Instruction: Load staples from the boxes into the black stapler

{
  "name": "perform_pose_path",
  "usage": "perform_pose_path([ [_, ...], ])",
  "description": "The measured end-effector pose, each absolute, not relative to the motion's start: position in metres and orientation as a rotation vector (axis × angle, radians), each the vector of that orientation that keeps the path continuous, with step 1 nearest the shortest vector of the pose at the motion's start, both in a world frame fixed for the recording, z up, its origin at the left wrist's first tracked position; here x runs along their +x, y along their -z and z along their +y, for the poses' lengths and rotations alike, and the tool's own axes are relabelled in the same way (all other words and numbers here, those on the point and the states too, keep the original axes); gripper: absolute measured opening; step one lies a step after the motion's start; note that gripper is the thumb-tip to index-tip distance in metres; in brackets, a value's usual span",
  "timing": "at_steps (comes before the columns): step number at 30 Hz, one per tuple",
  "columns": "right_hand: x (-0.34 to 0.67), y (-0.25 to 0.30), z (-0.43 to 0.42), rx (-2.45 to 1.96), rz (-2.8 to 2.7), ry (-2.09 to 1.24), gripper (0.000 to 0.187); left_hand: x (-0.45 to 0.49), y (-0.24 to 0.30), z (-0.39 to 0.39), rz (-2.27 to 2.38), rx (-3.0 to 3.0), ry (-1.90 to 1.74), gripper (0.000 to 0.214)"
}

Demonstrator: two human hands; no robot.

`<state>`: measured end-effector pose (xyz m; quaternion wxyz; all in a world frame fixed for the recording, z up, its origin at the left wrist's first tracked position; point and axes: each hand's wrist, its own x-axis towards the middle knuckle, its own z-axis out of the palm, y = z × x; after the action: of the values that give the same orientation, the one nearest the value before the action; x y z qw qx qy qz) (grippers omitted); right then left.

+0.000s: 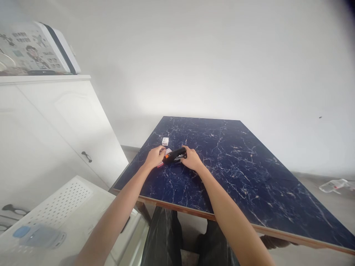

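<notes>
A black stapler (177, 155) with an orange patch at its left end is held just over the table, lying slantwise between my hands. My right hand (192, 158) is closed around the stapler's right end. At the other end, my left hand (155, 157) has its fingers curled on a small red-and-white packet (160, 164), which is partly hidden by the hand and the stapler. Just beyond my left hand, a small white box (165, 141) stands on the table.
The blue marble-patterned table (233, 173) has a brown front edge and sits by a white wall. On the left are a white cabinet (63, 111) and a lower white surface with a clear plastic bottle (44, 236). Clear plastic (334, 185) lies on the floor at right.
</notes>
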<state>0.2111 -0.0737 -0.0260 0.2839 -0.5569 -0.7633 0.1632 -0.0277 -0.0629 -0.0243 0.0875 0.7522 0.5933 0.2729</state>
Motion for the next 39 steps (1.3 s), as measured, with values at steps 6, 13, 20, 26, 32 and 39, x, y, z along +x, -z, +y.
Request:
perform_pose_path([
  [6,0.222,0.020,-0.076,-1.379,-2.112,-0.550,0.018,-0.025,0.021,-0.063,1.550,2.319,-0.819,0.028],
  [13,0.246,0.019,-0.092,-1.262,-2.156,-0.574,0.017,-0.026,0.022,-0.064,1.573,2.296,-0.870,0.031],
  [20,0.326,0.026,-0.078,-1.627,-1.903,-0.414,0.026,-0.036,0.016,-0.069,1.769,2.281,-0.934,0.037],
  [26,0.344,0.035,-0.073,-1.670,-1.800,-0.345,0.025,-0.046,0.013,-0.048,1.849,2.240,-0.967,0.038],
  [32,0.342,0.035,-0.071,-1.666,-1.783,-0.386,0.021,-0.048,0.010,0.002,1.822,2.320,-0.845,0.046],
  [39,0.342,0.031,-0.069,-1.652,-1.762,-0.474,0.019,-0.001,0.011,-0.010,1.432,2.403,-0.596,0.051],
])
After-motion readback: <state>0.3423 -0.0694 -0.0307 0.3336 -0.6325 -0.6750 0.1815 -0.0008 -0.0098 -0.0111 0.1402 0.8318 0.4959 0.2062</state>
